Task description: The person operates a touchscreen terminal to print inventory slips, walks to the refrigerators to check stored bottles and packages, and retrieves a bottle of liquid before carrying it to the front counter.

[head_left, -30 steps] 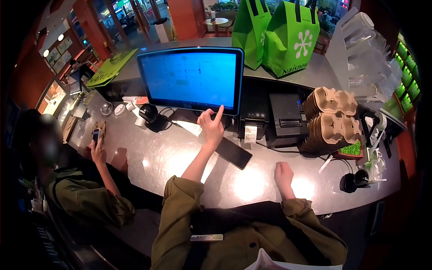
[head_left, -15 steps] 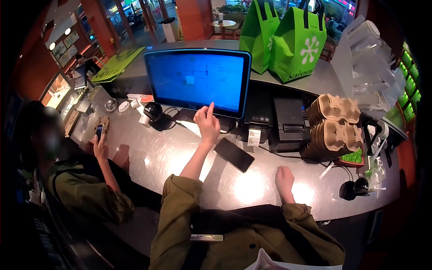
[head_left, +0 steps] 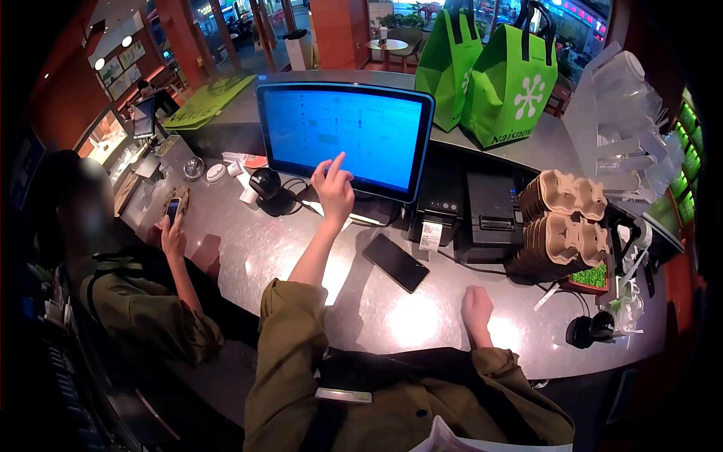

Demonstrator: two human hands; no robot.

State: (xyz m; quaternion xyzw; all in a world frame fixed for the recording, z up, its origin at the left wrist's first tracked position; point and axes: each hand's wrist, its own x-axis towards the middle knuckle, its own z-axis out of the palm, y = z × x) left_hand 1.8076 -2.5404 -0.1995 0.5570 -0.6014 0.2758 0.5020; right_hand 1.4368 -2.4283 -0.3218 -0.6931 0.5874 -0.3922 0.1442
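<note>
Counter (head_left: 256,252) of pale metal, curving across the scene before me. A co-worker in an olive shirt (head_left: 147,313) is posted at it, on the worker's left. The monitor (head_left: 339,124) stands upright ahead of the worker and slightly left, its screen lit blue. Behind it to the right, on a raised ledge, are a front green bag (head_left: 512,87) and a second green bag (head_left: 444,71). Brown cup carriers (head_left: 553,233) are stacked farther right, beside a black printer (head_left: 493,215). The worker's left hand (head_left: 333,188) is raised before the monitor's lower edge, index finger extended and fingers apart; I cannot tell whether the fingertip meets the glass. The right hand (head_left: 477,305) is low over the counter, fingers curled together in a loose fist. Between the two hands a dark phone (head_left: 396,262) lies flat. The co-worker holds a smaller handset (head_left: 174,208). Smallest, a printed slip (head_left: 430,236) hangs near the phone.
</note>
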